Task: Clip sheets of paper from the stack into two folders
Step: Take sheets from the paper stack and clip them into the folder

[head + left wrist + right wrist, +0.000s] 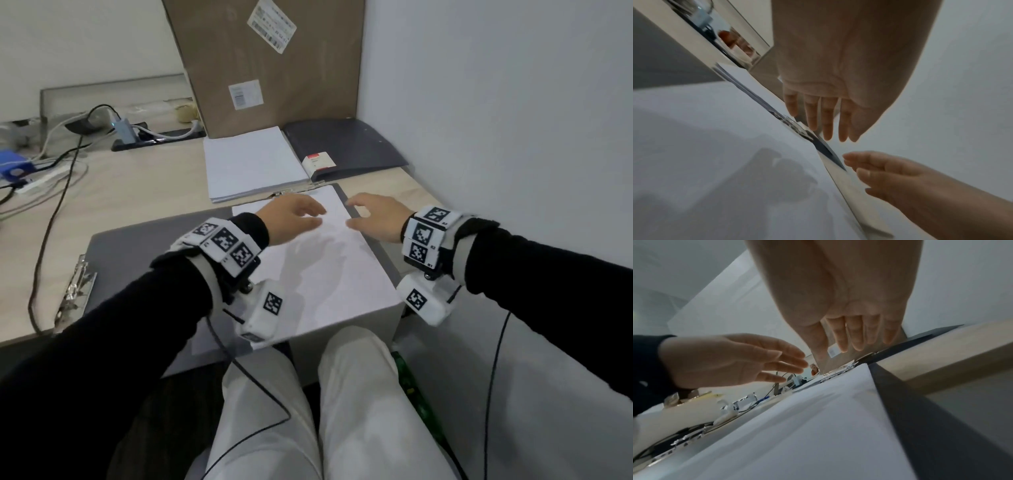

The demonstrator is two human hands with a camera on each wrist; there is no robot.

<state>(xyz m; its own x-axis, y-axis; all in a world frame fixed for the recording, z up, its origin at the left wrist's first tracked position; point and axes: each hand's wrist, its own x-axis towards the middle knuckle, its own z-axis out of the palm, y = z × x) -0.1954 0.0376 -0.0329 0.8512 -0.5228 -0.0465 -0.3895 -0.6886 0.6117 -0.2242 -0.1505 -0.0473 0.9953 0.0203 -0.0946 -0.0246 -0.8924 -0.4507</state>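
A white sheet point(325, 270) lies on a dark grey folder point(352, 205), its far end at a metal clip point(284, 194). My left hand point(294, 217) and right hand point(373, 219) hover side by side over the sheet's far end, fingers straight and holding nothing. In the left wrist view the left hand point(824, 116) points at the clip point(795, 126), above the sheet point(715, 162). The right wrist view has the right hand point(855, 334) above the sheet's corner point(818, 418). The paper stack point(253, 164) lies just behind. A second grey folder point(137, 246) with a side clip point(73, 291) lies to the left.
Another dark folder point(352, 147) with a small white and red box point(320, 164) on it lies at the back right by the wall. A tall cardboard box point(270, 68) stands behind the stack. Cables and a power strip point(51, 174) clutter the desk's left side.
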